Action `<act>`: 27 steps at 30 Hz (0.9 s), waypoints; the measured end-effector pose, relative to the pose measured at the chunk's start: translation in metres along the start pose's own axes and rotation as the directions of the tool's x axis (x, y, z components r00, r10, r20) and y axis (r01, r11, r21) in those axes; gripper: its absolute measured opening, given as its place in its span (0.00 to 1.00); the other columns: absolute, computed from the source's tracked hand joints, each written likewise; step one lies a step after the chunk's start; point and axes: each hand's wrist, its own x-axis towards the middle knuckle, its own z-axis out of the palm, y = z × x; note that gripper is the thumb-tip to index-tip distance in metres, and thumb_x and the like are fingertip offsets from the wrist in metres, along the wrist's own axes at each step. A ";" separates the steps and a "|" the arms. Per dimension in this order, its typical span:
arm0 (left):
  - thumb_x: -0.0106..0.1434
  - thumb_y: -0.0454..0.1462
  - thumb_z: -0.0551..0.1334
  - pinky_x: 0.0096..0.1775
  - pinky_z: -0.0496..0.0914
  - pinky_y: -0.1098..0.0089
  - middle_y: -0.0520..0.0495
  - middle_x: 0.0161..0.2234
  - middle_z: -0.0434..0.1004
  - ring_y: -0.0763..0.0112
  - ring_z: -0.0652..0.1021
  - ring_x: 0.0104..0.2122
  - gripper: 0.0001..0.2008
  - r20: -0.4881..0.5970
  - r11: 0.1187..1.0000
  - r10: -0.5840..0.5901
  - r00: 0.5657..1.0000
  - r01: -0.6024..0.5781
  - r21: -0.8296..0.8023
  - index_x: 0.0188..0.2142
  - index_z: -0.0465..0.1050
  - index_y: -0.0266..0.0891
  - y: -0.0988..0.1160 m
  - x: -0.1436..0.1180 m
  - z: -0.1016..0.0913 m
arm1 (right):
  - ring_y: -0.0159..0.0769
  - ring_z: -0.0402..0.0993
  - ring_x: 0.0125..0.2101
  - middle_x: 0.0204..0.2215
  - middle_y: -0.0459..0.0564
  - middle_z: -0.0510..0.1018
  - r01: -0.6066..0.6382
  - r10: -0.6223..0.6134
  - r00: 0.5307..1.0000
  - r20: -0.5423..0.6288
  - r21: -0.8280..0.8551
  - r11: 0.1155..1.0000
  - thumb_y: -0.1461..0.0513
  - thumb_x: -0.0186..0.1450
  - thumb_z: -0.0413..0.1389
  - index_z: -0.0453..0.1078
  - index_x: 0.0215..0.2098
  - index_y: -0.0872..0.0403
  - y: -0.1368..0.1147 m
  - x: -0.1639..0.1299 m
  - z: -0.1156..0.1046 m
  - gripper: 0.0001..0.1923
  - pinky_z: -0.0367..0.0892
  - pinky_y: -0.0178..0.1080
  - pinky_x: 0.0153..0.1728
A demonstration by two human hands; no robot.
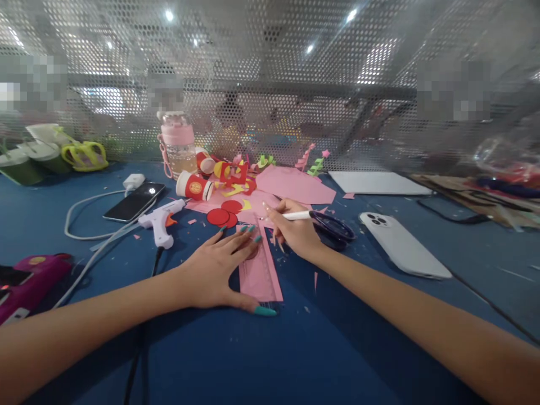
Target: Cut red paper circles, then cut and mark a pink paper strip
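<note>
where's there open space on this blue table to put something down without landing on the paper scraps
Bare blue table lies nearest you, between your two forearms below the pink strip under your left hand. Another free patch sits between the scissors and the white phone. It is crowded around the glue gun, red circles and paper cups.

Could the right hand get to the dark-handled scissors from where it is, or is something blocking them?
Probably yes. The dark-handled scissors lie on the blue table right beside the right hand, with nothing on top of them. But that hand is shut on a white pen, which would hamper a grip.
</note>
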 end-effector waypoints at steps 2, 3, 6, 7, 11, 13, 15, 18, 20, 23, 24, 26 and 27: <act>0.53 0.64 0.54 0.62 0.43 0.49 0.36 0.66 0.45 0.52 0.51 0.65 0.49 -0.009 1.000 0.003 1.000 -0.003 -0.002 0.65 0.48 0.37 0.000 0.000 0.001 | 0.24 0.57 0.05 0.06 0.37 0.64 -0.033 0.033 0.999 0.009 0.020 0.999 0.46 0.50 0.63 0.56 0.17 0.51 0.003 0.002 -0.001 0.24 0.50 0.27 0.04; 0.53 0.63 0.54 0.62 0.44 0.49 0.36 0.66 0.46 0.52 0.51 0.65 0.49 -0.011 1.000 0.004 1.000 -0.004 -0.004 0.65 0.47 0.37 -0.001 0.000 0.001 | 0.24 0.57 0.05 0.06 0.37 0.64 -0.048 0.048 0.999 0.009 0.034 0.998 0.46 0.50 0.62 0.56 0.17 0.51 0.005 0.003 -0.002 0.24 0.49 0.27 0.04; 0.51 0.65 0.54 0.62 0.44 0.50 0.37 0.66 0.46 0.52 0.52 0.64 0.51 -0.006 1.000 0.004 1.000 -0.004 -0.003 0.65 0.47 0.39 0.000 0.001 0.000 | 0.24 0.57 0.04 0.05 0.37 0.64 -0.077 0.075 0.997 0.027 0.066 0.995 0.45 0.49 0.62 0.55 0.16 0.51 0.008 0.005 -0.003 0.25 0.48 0.26 0.03; 0.51 0.66 0.54 0.62 0.44 0.50 0.37 0.66 0.46 0.52 0.52 0.64 0.51 -0.002 1.000 0.003 1.000 -0.003 0.001 0.65 0.47 0.38 0.000 0.001 0.000 | 0.24 0.58 0.04 0.05 0.37 0.64 -0.079 0.076 0.996 0.037 0.071 0.994 0.45 0.49 0.62 0.55 0.16 0.51 0.008 0.005 -0.003 0.25 0.49 0.26 0.03; 0.50 0.66 0.53 0.62 0.44 0.50 0.37 0.66 0.45 0.52 0.52 0.64 0.52 0.007 1.000 -0.007 1.000 0.007 0.007 0.65 0.47 0.37 0.001 0.002 -0.001 | 0.24 0.58 0.05 0.06 0.37 0.64 -0.067 0.063 0.995 0.073 0.063 0.996 0.45 0.50 0.62 0.55 0.16 0.51 0.008 0.006 -0.004 0.25 0.50 0.26 0.03; 0.50 0.66 0.53 0.62 0.44 0.50 0.37 0.66 0.44 0.52 0.52 0.64 0.52 0.009 1.000 -0.010 1.000 0.010 0.004 0.65 0.47 0.38 0.001 0.002 -0.001 | 0.24 0.58 0.05 0.06 0.37 0.64 -0.064 0.060 0.996 0.070 0.049 0.997 0.45 0.50 0.62 0.55 0.16 0.51 0.008 0.006 -0.004 0.25 0.51 0.26 0.04; 0.50 0.67 0.53 0.62 0.43 0.50 0.37 0.66 0.43 0.52 0.52 0.64 0.52 0.014 1.000 -0.013 1.000 0.013 0.004 0.65 0.47 0.38 0.001 0.002 -0.001 | 0.24 0.58 0.05 0.06 0.37 0.64 -0.066 0.063 0.996 0.069 0.039 0.997 0.45 0.50 0.62 0.55 0.16 0.51 0.008 0.006 -0.004 0.26 0.51 0.26 0.04; 0.50 0.66 0.53 0.62 0.43 0.49 0.36 0.66 0.43 0.51 0.51 0.64 0.53 0.016 1.000 -0.011 1.000 0.011 0.000 0.65 0.46 0.37 0.001 0.003 -0.001 | 0.24 0.58 0.05 0.06 0.37 0.64 -0.074 0.071 0.994 0.084 0.026 0.997 0.45 0.50 0.62 0.55 0.16 0.51 0.008 0.006 -0.004 0.25 0.51 0.26 0.04; 0.50 0.66 0.53 0.62 0.43 0.49 0.36 0.66 0.42 0.51 0.51 0.65 0.53 0.022 1.000 -0.012 1.000 0.012 -0.001 0.65 0.46 0.36 0.001 0.003 -0.001 | 0.24 0.58 0.05 0.06 0.37 0.64 -0.070 0.069 0.994 0.089 0.012 0.997 0.45 0.50 0.62 0.55 0.17 0.51 0.009 0.006 -0.004 0.25 0.51 0.26 0.04; 0.50 0.66 0.53 0.62 0.42 0.49 0.36 0.66 0.42 0.51 0.50 0.65 0.53 0.040 1.000 -0.018 0.999 0.018 0.006 0.65 0.47 0.37 0.001 0.003 -0.002 | 0.24 0.58 0.05 0.06 0.36 0.64 -0.048 0.049 0.995 0.091 -0.005 0.999 0.44 0.50 0.61 0.55 0.17 0.51 0.009 0.006 -0.004 0.26 0.51 0.26 0.05; 0.49 0.66 0.53 0.62 0.42 0.49 0.36 0.66 0.42 0.51 0.50 0.65 0.53 0.039 1.000 -0.019 0.999 0.019 0.007 0.65 0.47 0.38 0.001 0.003 -0.002 | 0.23 0.58 0.05 0.06 0.36 0.63 -0.038 0.040 0.995 0.090 -0.015 0.999 0.44 0.50 0.61 0.55 0.17 0.51 0.009 0.006 -0.004 0.26 0.51 0.26 0.05; 0.49 0.66 0.54 0.62 0.43 0.49 0.36 0.66 0.42 0.50 0.50 0.65 0.52 0.032 1.000 -0.019 0.999 0.019 0.008 0.65 0.48 0.38 0.001 0.003 -0.001 | 0.23 0.56 0.05 0.06 0.36 0.63 -0.020 0.024 0.996 0.089 -0.044 0.999 0.43 0.50 0.61 0.54 0.16 0.51 0.009 0.006 -0.004 0.27 0.50 0.26 0.05; 0.49 0.66 0.54 0.62 0.43 0.49 0.36 0.66 0.42 0.49 0.51 0.64 0.52 0.030 1.000 -0.017 0.999 0.017 0.007 0.65 0.47 0.39 0.000 0.003 -0.001 | 0.23 0.56 0.05 0.06 0.36 0.62 -0.012 0.017 0.996 0.090 -0.056 0.998 0.43 0.50 0.61 0.54 0.16 0.51 0.009 0.005 -0.004 0.27 0.49 0.26 0.05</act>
